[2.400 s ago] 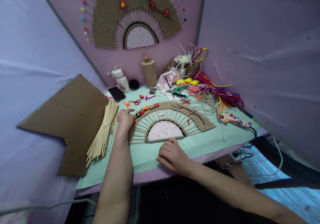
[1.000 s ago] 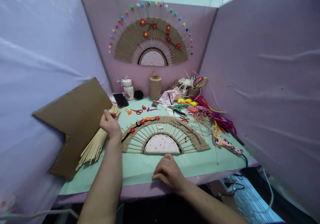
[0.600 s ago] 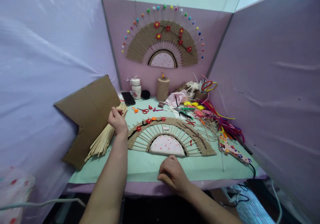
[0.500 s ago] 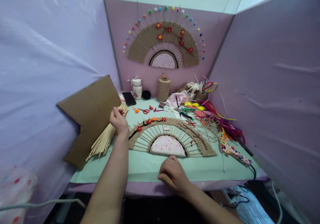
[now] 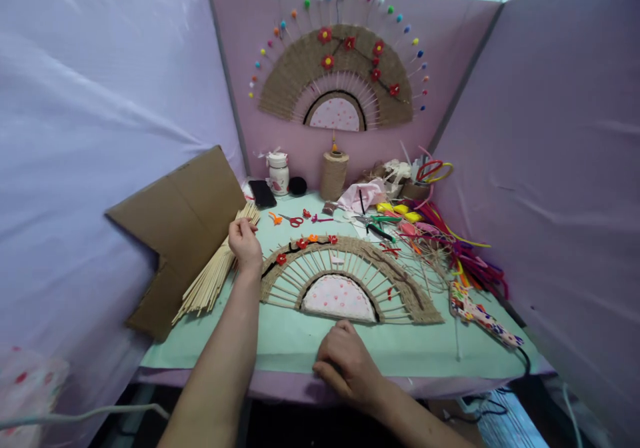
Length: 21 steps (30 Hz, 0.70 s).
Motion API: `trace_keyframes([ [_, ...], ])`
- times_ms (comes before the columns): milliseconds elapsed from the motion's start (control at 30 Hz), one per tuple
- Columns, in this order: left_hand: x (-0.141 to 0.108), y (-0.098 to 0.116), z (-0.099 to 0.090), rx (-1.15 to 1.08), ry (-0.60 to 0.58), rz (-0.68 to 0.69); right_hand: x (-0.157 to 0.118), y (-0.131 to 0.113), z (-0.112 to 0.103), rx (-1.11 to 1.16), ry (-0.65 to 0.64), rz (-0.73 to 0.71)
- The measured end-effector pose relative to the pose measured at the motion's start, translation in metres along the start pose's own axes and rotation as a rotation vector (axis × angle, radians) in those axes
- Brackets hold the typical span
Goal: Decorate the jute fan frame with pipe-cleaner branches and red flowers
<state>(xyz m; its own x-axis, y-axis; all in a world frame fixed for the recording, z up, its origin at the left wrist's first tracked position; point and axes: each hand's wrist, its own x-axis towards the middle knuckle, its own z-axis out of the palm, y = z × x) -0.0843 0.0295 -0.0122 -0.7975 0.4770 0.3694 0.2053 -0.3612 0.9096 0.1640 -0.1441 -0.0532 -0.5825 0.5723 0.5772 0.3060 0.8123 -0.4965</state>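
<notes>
My left hand (image 5: 245, 245) is raised with curled fingers over the upper end of a bundle of thin wooden sticks (image 5: 206, 287); whatever its fingers hold, if anything, is hidden. Loosely closed, my right hand (image 5: 346, 363) rests near the table's front edge with no object showing in it. Just beyond it lies a half-round fan (image 5: 409, 280) of sticks woven with jute twine. Red flowers (image 5: 302, 243) and a black strip decorate its left arc, and a white dotted half circle (image 5: 340, 296) fills its centre.
Brown cardboard (image 5: 185, 211) leans at the left. Behind the fan are small red scissors (image 5: 295, 221), green-handled pliers (image 5: 380, 231) and a twine spool (image 5: 334, 176). Pipe cleaners (image 5: 475, 268) and a glue gun (image 5: 485, 321) lie right. A finished-looking fan (image 5: 290, 78) hangs on the back panel.
The head view has shifted slightly, so the table items and hanging fan sit differently in the picture. Both hands keep nearly the same pose and place.
</notes>
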Motion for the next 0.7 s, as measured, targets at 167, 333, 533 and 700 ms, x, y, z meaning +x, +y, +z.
trace_keyframes([
  [167, -0.001, -0.007, 0.001, 0.041, -0.025, -0.018, 0.028, -0.006, -0.011, 0.082, -0.018, -0.095],
  [333, 0.002, -0.004, 0.004, 0.138, -0.073, -0.117, 0.047, 0.006, -0.015, 0.211, 0.011, -0.144],
  [533, 0.013, 0.05, 0.032, 0.374, -0.224, -0.031, 0.044, 0.023, -0.024, 0.373, 0.021, -0.05],
  [700, 0.03, 0.065, 0.072, 0.57, -0.749, -0.007, 0.039, 0.027, -0.027, 0.477, 0.066, -0.02],
])
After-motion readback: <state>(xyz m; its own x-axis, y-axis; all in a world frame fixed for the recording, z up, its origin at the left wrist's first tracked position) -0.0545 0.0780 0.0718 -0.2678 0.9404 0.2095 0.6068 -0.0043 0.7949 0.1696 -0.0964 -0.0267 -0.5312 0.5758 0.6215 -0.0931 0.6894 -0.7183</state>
